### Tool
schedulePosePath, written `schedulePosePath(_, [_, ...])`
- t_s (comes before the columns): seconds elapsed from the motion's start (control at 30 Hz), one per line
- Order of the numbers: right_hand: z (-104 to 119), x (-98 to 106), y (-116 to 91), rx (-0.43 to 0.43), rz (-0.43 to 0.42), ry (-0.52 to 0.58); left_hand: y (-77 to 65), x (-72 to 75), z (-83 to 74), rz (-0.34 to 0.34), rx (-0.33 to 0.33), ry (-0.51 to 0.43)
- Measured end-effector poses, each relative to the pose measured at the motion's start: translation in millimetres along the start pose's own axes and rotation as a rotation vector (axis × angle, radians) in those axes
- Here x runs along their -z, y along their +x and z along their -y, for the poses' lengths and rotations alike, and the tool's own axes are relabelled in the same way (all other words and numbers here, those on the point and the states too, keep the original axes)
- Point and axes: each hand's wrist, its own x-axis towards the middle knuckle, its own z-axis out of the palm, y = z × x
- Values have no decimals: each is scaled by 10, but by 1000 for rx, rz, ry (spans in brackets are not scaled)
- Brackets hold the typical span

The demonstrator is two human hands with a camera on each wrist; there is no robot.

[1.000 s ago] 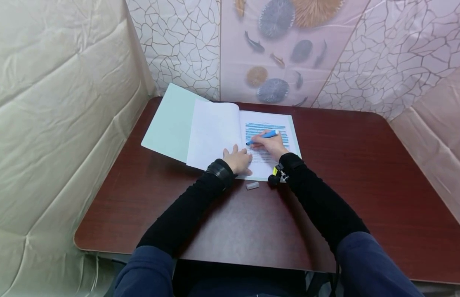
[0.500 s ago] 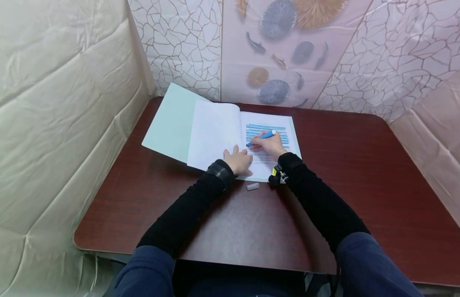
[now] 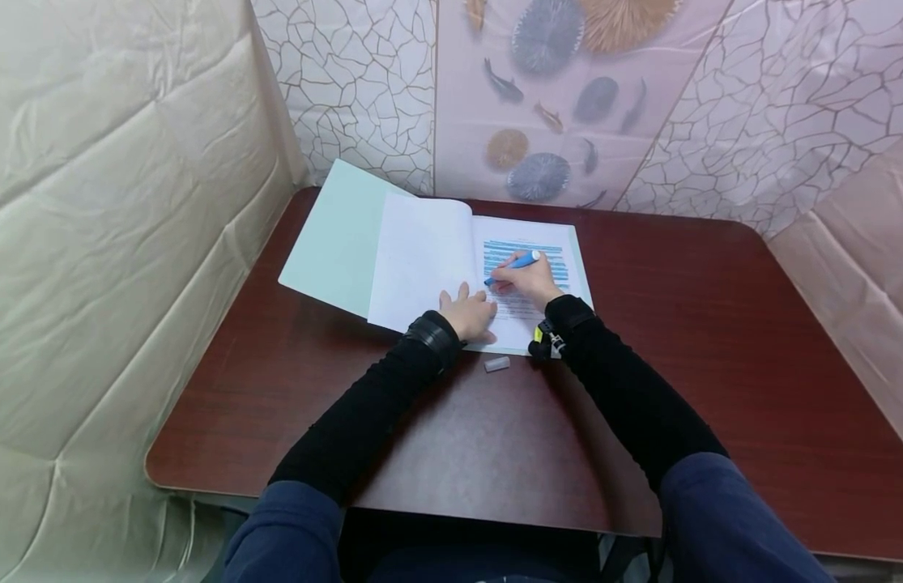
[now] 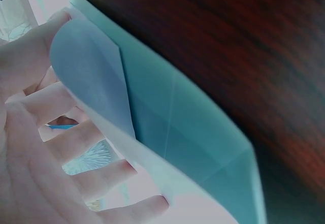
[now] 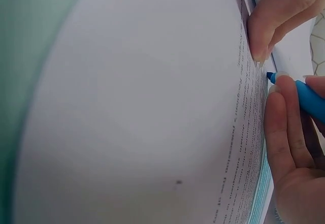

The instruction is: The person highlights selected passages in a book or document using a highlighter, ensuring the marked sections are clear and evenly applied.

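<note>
My right hand pinches a blue highlighter, its tip down at the left end of a text line on the printed page. Blue strokes cover the lines on the upper part of that page. My left hand lies with spread fingers across the inner fold of the open booklet, touching the paper. In the left wrist view its straight fingers press along a curved white sheet over the light green cover. The right wrist view shows the highlighter's dark blue tip close to the print.
A small greyish cap lies on the dark red table just in front of the booklet. The turned white page and light green cover spread out to the left. A patterned wall covering stands behind.
The highlighter's back end has shifted slightly, while its tip stays near the left end of the same lines. My left hand keeps its place on the booklet.
</note>
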Motion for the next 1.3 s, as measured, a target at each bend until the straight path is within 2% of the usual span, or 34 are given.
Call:
schedulePosePath(0.23, [169, 8, -123, -14, 17, 22, -13, 14, 3, 0, -4, -9])
schedulePosePath(0.43, [203, -1, -161, -20, 9, 28, 0, 9, 10, 4, -6, -12])
schedulePosePath(0.77, [142, 25, -85, -12, 6, 59, -7, 23, 12, -2, -9, -8])
schedulePosePath(1.03, [-39, 23, 41, 12, -41, -7, -9, 19, 5, -2, -11, -22])
schedulePosePath(1.3, [-64, 26, 45, 6, -52, -18, -8, 7, -2, 2, -3, -15])
